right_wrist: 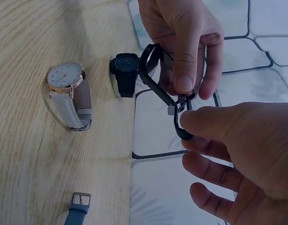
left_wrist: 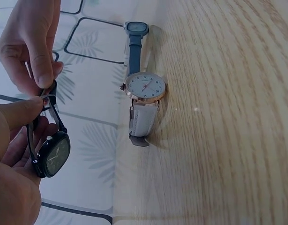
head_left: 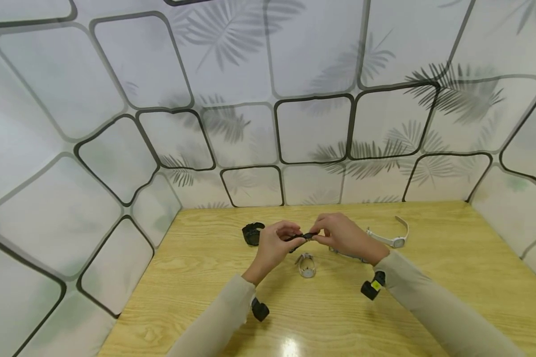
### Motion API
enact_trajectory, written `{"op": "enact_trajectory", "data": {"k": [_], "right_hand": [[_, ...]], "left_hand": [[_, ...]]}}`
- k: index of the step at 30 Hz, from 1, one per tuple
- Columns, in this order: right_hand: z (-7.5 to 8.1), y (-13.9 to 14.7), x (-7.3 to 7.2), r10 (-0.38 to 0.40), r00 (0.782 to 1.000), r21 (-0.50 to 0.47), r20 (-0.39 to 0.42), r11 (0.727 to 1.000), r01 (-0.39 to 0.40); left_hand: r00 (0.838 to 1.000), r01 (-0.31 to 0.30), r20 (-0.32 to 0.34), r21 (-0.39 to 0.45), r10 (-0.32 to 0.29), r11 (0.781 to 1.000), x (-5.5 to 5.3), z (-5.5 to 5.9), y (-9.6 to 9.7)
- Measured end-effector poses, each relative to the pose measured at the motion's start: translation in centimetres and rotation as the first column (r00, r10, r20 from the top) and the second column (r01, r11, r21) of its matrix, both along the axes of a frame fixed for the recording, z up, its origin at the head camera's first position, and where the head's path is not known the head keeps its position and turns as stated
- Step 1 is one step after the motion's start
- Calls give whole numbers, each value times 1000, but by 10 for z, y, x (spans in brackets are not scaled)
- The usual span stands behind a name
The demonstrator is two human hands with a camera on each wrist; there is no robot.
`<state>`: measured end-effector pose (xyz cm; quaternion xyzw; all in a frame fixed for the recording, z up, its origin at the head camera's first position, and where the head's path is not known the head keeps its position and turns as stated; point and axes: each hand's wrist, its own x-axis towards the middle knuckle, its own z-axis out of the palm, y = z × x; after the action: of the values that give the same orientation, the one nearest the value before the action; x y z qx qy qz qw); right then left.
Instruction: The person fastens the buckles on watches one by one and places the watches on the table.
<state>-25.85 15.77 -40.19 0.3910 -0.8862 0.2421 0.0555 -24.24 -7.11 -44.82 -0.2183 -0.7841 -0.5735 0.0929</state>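
Both hands hold a black wristwatch above the wooden table. My left hand grips its strap between thumb and fingers, the square dark dial hanging below in the left wrist view. My right hand pinches the strap's end by the metal buckle. In the right wrist view the strap forms a loop, and the two thumbs lie close together at the buckle. Part of the strap is hidden behind the fingers. Just below the hands, a watch with a round white dial and pale strap stands on the table.
A chunky black watch lies left of the hands on the wooden table. Under the right forearm is a blue-strapped watch. Farther right lies a white watch with its strap spread out. Patterned walls border the table.
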Motion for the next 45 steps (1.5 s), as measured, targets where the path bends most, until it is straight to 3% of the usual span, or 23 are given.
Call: {"op": "enact_trajectory", "data": {"k": [11,16,20,23,32,43,45], "right_hand": [[-3,-5,2,-2,999,-28,-35,1000,1],[-18,-2,1,-55,995,-194,87,978,71],[-31,2,1,-76,968,-330,238,931,154],[-36,3,2,-64,956,-373,285,912,173],[-37,-1,3,-51,988,-322,145,942,96],[-40,-2,7,-90,989,-319,117,940,124],[-40,-2,7,-88,989,-322,121,939,123]], "left_hand": [[1000,-1,1,-5,1,1000,0,-2,0],[1000,7,6,7,-7,1000,0,-2,-1],[1000,16,16,14,-16,1000,-1,-2,-2],[1000,18,18,17,-18,1000,0,-1,-3],[999,29,-32,-26,-30,999,-1,-3,-1],[998,62,-14,-38,-63,997,-2,-2,0],[998,66,-16,-40,-66,997,5,6,1]]}}
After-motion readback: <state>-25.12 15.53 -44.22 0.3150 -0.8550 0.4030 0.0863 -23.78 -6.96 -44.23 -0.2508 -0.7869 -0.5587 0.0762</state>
